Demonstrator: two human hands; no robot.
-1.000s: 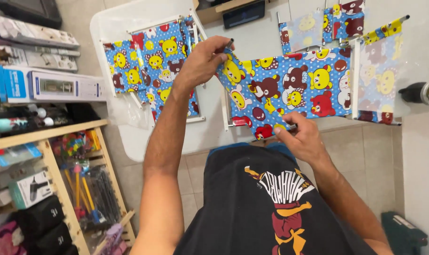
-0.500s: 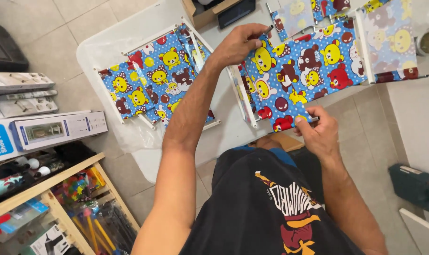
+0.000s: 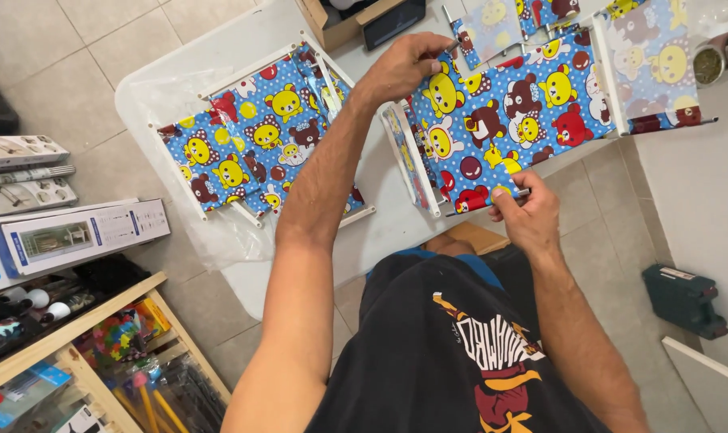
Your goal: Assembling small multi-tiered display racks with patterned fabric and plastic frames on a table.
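blue cartoon-print cloth (image 3: 508,120) is held stretched above the table (image 3: 380,216), top edge pinched in the left hand (image 3: 404,68) & a thin rod (image 3: 492,199) at the bottom hem gripped shut by the right hand (image 3: 528,212); one finished-looking cloth frame (image 3: 260,144) lies on the table, this one seemingly half done.

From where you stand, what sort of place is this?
Probably a small home workshop or stockroom: a white table holds blue cartoon-print fabric racks, boxed goods are stacked on the tiled floor, and a wooden shelf is packed with colourful items.
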